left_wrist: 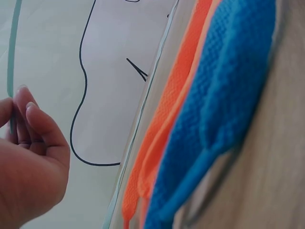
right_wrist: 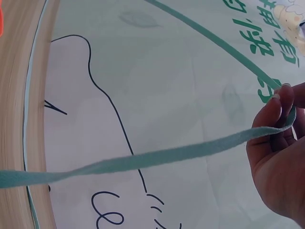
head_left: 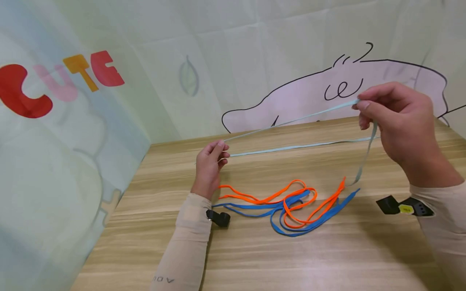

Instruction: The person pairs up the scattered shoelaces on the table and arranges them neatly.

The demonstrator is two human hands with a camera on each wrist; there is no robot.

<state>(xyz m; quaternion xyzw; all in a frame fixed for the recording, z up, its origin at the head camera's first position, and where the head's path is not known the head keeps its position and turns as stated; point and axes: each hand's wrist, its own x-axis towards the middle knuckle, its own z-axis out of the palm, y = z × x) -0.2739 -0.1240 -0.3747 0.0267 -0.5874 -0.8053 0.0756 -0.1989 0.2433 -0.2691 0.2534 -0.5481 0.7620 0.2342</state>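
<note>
Our left grip [head_left: 210, 167] and right grip [head_left: 407, 121] are both pinching a pale green lace [right_wrist: 181, 153], pulled pretty straight between them above the tabletop [head_left: 255, 258]. Past the right one, a loose length dangles down near the tips of the orange laces [left_wrist: 164, 112]. Closer to us, those lie loosely looped with the blue laces [left_wrist: 228, 71]. Farther back there's another pale strand [head_left: 284, 149] lying flat (same lace or not, we can't tell).
</note>
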